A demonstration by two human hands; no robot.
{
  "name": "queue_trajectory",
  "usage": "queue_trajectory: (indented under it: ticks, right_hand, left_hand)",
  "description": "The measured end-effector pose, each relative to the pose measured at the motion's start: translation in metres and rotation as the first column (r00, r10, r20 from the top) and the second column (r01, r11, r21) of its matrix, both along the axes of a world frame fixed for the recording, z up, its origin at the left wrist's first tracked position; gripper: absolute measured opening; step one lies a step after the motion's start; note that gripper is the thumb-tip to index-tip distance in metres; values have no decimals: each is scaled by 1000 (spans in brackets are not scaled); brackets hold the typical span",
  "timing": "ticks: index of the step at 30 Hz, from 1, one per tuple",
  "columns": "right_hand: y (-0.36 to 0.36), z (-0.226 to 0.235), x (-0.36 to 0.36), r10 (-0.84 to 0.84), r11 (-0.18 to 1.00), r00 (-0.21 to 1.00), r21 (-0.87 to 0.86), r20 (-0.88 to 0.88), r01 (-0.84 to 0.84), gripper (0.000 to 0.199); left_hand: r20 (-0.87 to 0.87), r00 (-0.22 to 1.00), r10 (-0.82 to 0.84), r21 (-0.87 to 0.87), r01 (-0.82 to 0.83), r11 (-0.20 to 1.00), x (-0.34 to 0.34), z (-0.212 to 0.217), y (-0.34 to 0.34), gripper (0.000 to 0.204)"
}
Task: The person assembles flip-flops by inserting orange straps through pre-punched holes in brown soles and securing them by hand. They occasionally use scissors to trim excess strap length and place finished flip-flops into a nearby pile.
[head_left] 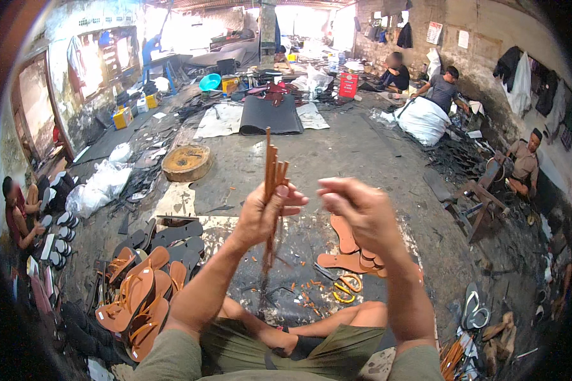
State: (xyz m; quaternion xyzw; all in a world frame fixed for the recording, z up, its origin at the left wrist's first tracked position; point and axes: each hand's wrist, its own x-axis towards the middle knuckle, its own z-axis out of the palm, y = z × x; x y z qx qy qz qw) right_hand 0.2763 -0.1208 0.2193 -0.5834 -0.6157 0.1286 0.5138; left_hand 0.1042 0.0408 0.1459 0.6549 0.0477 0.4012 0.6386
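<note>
My left hand (264,213) grips a bundle of brown straps (273,171) upright; right hand (356,206) loosely curled, empty, just right of it

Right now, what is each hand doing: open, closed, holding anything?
Left hand: closed around a bundle of thin brown strips, held upright.
Right hand: fingers curled, beside the strips; whether it grips anything cannot be told.

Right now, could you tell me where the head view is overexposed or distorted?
In the head view, the open doorway at the far end is blown out white; straight wall edges bend near the dark rim; the hands, left and right, and brown strips stay fairly sharp.
</note>
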Motion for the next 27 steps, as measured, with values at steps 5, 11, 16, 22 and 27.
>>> queue_trajectory:
  ticks: [5, 11, 16, 22, 27]
  right_hand:
    - [25, -24, -7, -120, 989, 992, 93, 36, 116, 35]
    - [28, -36, -10, -88, 988, 995, 119, -50, 94, 29]
    - [23, -31, 5, 69, 987, 983, -133, -173, -92, 21]
    - [18, -12, 2, 7, 1000, 952, 2, -306, -7, 28]
    - [20, -19, 4, 110, 992, 961, -39, -254, -124, 30]
  left_hand:
    - [-107, 994, -7, 56, 13, 998, 10, 13, -28, 36]
    - [-47, 993, 111, 177, -101, 979, 19, 6, -36, 48]
    - [-166, 983, -74, 86, 90, 992, 9, 5, -33, 60]
    - [-289, 931, -222, -25, 224, 974, 3, 2, -29, 62]
    - [-303, 879, -369, -52, 371, 927, 4, -1, -28, 57]
